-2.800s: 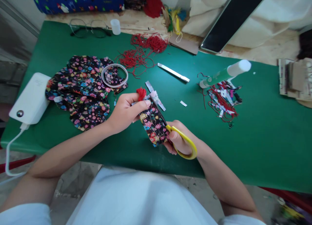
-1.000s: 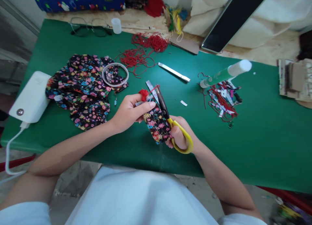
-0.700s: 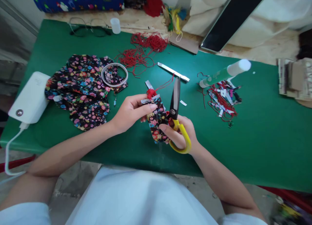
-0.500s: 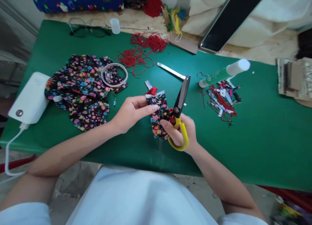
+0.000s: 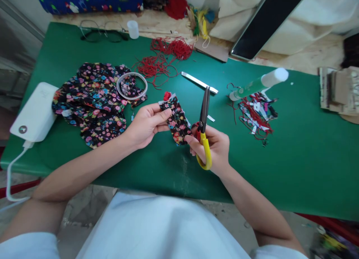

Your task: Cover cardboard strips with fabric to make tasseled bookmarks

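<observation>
Here, the left hand (image 5: 146, 127) is pinching a small floral fabric piece (image 5: 177, 121) between thumb and fingers, above the green table (image 5: 157, 167), with a red tuft (image 5: 167, 96) showing at the far end. The right hand (image 5: 215, 148) is gripping yellow-handled scissors (image 5: 202, 126), blades pointing forward, while its thumb tip is touching the fabric's near corner. Red threads (image 5: 150, 67) are lying beyond, near a silver tool (image 5: 196, 80).

Green table (image 5: 297, 162), grey floor (image 5: 89, 206), pale wall (image 5: 29, 1)
</observation>
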Action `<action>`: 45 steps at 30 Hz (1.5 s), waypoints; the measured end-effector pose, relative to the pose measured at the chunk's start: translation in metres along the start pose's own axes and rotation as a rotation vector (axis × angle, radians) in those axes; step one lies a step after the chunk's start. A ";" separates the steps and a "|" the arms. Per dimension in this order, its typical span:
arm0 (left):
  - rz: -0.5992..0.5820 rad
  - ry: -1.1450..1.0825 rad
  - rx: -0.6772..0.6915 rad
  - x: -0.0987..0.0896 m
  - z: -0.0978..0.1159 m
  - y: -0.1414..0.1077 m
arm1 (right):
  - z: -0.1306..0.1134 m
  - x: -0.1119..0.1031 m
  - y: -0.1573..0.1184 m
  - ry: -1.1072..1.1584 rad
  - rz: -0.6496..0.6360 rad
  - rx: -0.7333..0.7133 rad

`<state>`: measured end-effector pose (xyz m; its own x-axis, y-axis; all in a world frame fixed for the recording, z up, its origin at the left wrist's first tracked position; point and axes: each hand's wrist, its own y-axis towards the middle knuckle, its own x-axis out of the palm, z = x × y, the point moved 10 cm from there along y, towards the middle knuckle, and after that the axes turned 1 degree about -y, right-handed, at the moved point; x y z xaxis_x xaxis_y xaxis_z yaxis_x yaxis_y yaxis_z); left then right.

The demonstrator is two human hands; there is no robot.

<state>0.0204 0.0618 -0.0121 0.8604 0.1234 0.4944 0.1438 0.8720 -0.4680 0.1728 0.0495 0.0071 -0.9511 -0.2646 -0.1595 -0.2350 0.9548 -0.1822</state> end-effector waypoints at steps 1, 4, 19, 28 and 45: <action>-0.004 -0.008 0.010 0.001 0.001 0.000 | 0.000 -0.002 0.000 -0.004 0.022 -0.004; -0.016 -0.027 0.036 0.005 0.004 -0.002 | 0.000 -0.008 -0.002 -0.004 0.090 0.002; -0.057 0.163 -0.047 0.004 -0.014 -0.006 | -0.002 -0.005 0.006 0.066 0.071 0.049; -0.114 0.327 0.194 0.015 0.011 -0.006 | -0.010 0.002 0.004 -0.133 -0.016 -0.055; -0.094 0.371 0.411 0.008 0.066 -0.006 | -0.006 0.003 0.010 -0.414 -0.214 -0.035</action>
<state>-0.0060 0.0885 0.0426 0.9781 -0.0740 0.1947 0.0897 0.9933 -0.0731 0.1663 0.0592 0.0101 -0.7219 -0.4815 -0.4970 -0.4311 0.8748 -0.2213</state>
